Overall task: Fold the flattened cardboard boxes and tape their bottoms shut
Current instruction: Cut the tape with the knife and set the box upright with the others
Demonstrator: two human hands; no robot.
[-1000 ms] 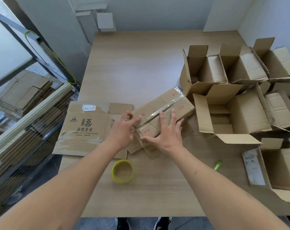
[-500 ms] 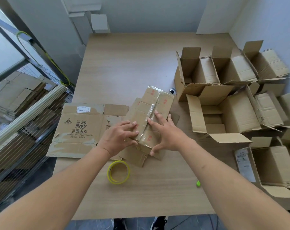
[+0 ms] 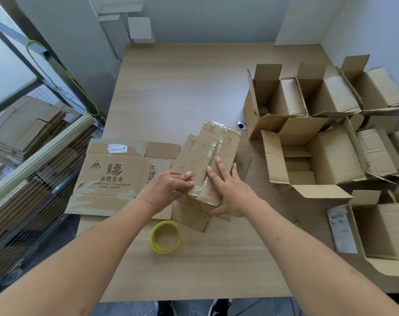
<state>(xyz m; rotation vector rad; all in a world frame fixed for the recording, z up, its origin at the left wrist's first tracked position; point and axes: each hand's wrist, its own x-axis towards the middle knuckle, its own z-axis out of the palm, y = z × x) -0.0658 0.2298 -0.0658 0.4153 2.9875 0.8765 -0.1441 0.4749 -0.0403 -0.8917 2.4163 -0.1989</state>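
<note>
Both hands on the small box (image 3: 208, 165), which sits bottom-up w/ its taped seam running from about 1 o'clock down to 7 o'clock across the table (image 3: 194, 87). It lies partly on the flat printed box (image 3: 116, 176) at 9 o'clock and on another flattened sheet under it.

Left hand (image 3: 165, 188): fingers bent over the near-left flap, tips pressing the tape edge, more a press than a real grab. Right hand (image 3: 231, 190): fingers straight and spread flat on the right flap beside the seam, thumb hooked under the near end of the box. So neither hand is clamped hard; mostly smoothing and steadying.

My read: tape is on, I'm rubbing it down.

Risks from here:
- Box rests on loose cardboard, not bare table, so a hard push could slide it or tip it toward 7 o'clock.
- Pressing too hard mid-seam w/ nothing inside could cave the flaps in and leave the tape wrinkled or lifted; it already looks crinkly near the far end.
- Tape roll (image 3: 166, 237) is at 6 o'clock, just by my left forearm; a careless pull back could knock it off the near edge.
- Finished open boxes (image 3: 308, 156) crowd 3 o'clock, so setting this one down there could topple a flap or shove them.
</note>
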